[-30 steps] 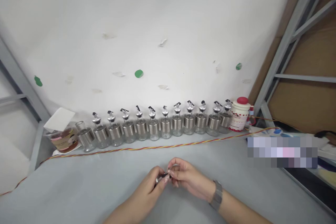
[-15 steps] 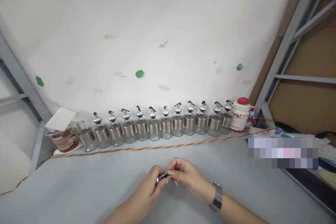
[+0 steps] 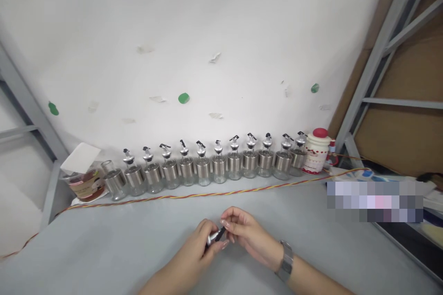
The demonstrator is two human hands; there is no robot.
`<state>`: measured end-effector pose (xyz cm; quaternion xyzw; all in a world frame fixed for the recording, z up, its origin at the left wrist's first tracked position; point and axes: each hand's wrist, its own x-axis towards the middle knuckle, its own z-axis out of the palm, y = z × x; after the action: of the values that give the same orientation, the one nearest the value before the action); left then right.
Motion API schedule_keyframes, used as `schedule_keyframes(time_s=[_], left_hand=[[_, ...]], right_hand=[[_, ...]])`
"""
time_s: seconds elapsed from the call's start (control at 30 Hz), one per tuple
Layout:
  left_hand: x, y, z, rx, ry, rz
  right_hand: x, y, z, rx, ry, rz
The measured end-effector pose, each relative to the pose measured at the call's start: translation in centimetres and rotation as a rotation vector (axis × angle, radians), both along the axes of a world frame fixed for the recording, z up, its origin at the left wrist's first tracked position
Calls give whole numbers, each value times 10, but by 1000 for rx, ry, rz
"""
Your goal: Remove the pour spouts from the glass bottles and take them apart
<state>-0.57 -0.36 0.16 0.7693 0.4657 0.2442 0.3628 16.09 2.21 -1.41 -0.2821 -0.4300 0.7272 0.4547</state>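
Observation:
My left hand (image 3: 198,248) is closed around the silver body of a bottle pourer spout (image 3: 212,238), held just above the grey table. A black lever (image 3: 220,233) sticks out from the spout toward the right. My right hand (image 3: 244,229), with a watch on its wrist, pinches the lever's end between thumb and fingers. Behind my hands stands a row of glass oil bottles (image 3: 202,166) with metal sleeves, most topped with the same kind of pourer. The leftmost bottle (image 3: 115,182) has an uncovered neck. Part of the held spout is hidden by my left fingers.
A red and yellow twisted wire (image 3: 194,195) runs along the table (image 3: 104,244) before the bottles. At the row's left stands a plastic tub (image 3: 86,186); at its right, a cream jar (image 3: 315,154) with a red lid. Metal frame posts flank the white wall.
The black lever now stands out from the silver body, with more of the spout showing. My left hand has turned slightly, and its thumb has shifted. The bottles have not moved.

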Motion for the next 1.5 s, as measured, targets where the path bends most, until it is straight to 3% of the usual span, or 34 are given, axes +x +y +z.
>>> schedule_keyframes(time_s=[0.6,1.23,1.5], left_hand=[[0,3,-1,82,7,4],[0,1,1,94,14,-11],[-1,-1,1,69,4,5]], right_hand=[[0,-1,1,31,42,41],[-2,-3,1,-24,50,45],[-3,0,-3,140,-32,15]])
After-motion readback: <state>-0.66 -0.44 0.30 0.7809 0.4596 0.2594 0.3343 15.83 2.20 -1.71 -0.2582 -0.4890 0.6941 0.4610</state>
